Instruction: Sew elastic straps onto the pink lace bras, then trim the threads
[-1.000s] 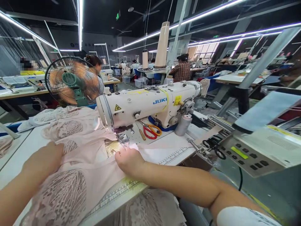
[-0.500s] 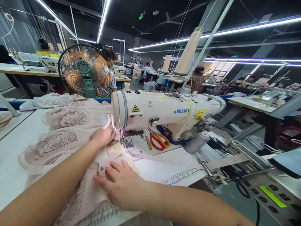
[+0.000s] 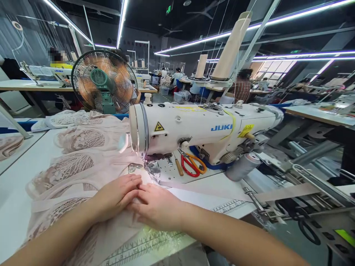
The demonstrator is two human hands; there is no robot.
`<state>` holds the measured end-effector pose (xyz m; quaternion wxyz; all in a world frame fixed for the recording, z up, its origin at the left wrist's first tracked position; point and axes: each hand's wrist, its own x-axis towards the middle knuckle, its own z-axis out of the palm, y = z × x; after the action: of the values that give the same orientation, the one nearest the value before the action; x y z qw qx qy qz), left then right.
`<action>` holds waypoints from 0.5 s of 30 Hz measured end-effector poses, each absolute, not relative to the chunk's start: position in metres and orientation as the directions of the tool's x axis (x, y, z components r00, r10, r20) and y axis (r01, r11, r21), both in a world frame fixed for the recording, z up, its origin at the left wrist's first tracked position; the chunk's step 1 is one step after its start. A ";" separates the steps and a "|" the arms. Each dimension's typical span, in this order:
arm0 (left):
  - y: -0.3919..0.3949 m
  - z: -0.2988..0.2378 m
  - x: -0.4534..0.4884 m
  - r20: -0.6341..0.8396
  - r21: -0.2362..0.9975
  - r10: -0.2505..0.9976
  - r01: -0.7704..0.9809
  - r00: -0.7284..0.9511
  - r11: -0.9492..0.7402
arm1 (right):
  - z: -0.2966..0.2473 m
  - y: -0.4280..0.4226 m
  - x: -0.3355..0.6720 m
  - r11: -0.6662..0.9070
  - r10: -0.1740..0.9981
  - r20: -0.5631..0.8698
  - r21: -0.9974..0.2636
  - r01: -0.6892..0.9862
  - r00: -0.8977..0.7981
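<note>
My left hand [image 3: 118, 195] and my right hand [image 3: 156, 205] lie side by side, fingers flat and touching, on pale pink lace fabric [image 3: 74, 166] spread over the white table [image 3: 11, 207]. Both hands press the cloth just in front of the presser foot [image 3: 151, 168] of a white JUKI sewing machine [image 3: 199, 129]. Neither hand grips anything. A printed ruler strip [image 3: 144, 244] runs along the table edge under my right wrist.
Red and orange scissors [image 3: 192, 166] and a wooden-handled tool [image 3: 179, 168] lie on the machine bed. A green fan [image 3: 104, 83] stands behind the fabric. Thread cones [image 3: 231, 48] rise behind the machine. A control panel [image 3: 344, 236] sits at the right. Other people work at far tables.
My left hand came back from the needle area to lie beside my right hand. My right hand shifted slightly forward, and the small folded strip it held is no longer seen.
</note>
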<state>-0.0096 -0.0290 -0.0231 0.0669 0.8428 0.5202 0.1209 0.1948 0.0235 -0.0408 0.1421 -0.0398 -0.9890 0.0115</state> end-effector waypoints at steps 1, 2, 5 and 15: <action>-0.027 -0.027 -0.011 0.124 0.222 0.895 0.868 0.428 -0.445 | -0.042 0.023 0.199 0.997 0.081 0.288 -0.044 0.071 -0.954; -0.024 -0.029 -0.012 0.124 0.208 0.896 0.871 0.428 -0.445 | -0.044 0.023 0.203 0.996 0.081 0.307 -0.061 0.065 -0.948; -0.017 -0.036 -0.015 0.177 0.198 0.887 0.867 0.427 -0.457 | -0.049 0.024 0.212 0.989 0.105 0.366 -0.134 0.059 -0.925; -0.005 -0.038 -0.016 0.235 0.155 0.873 0.870 0.427 -0.468 | -0.047 0.028 0.214 0.978 0.142 0.374 -0.199 0.071 -0.916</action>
<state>-0.0160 -0.0047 -0.0375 0.0049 0.8448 0.5158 0.1423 0.2142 0.0277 -0.0473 0.1971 -0.0547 -0.9746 0.0908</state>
